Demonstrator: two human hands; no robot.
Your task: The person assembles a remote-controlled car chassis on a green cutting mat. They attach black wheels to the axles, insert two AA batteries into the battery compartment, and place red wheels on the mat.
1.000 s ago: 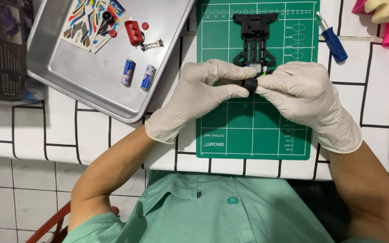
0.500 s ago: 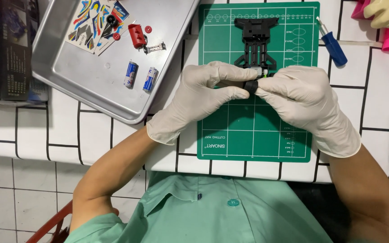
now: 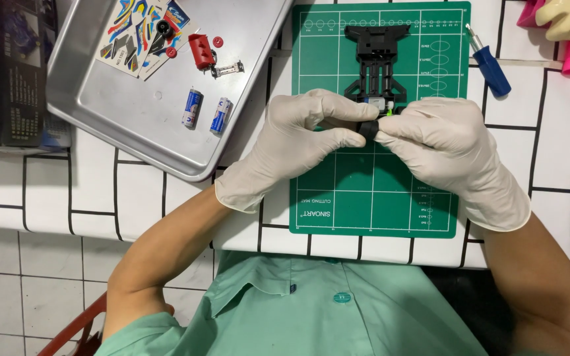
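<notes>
Hands barely moved vs a sec ago: left hand (image 3: 298,135) & right hand (image 3: 440,142) both still pinch the small black wheel (image 3: 369,129) between fingertips, over the green cutting mat (image 3: 377,198), just below the black chassis (image 3: 376,62). Looks like still fitting it, imo.

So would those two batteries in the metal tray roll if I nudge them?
Probably. The two batteries are smooth cylinders lying on their sides on the slick steel tray, so a sideways push likely rolls them. The raised rim should stop them. They probably feel dense for their size.
</notes>
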